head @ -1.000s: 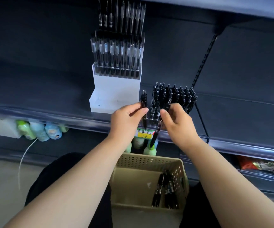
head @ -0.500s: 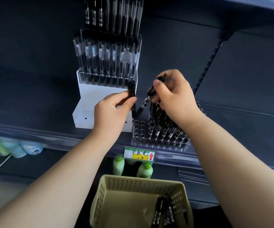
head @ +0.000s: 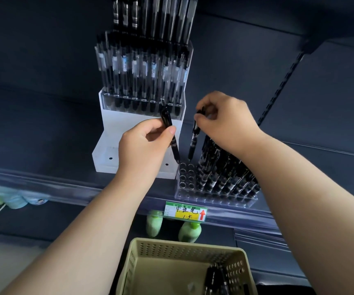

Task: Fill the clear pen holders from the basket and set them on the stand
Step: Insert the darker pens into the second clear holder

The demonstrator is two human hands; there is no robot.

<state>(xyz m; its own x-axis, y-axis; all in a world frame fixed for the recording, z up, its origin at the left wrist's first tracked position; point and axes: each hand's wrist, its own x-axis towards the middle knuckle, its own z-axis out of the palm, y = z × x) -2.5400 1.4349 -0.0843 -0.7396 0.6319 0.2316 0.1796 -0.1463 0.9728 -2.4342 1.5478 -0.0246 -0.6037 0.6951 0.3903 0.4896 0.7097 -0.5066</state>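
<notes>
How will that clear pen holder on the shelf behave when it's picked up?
The clear pen holder looks like rigid plastic, so it should stay stiff. Its black pens crowd the right side and lean, so it is probably right-heavy and could tilt. The smooth walls may be slippery.

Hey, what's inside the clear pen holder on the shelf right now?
Black pens stand in most of the clear pen holder. The holes at its left end are empty. The right hand and its wrist cover the back rows, so those cannot be checked.
</notes>
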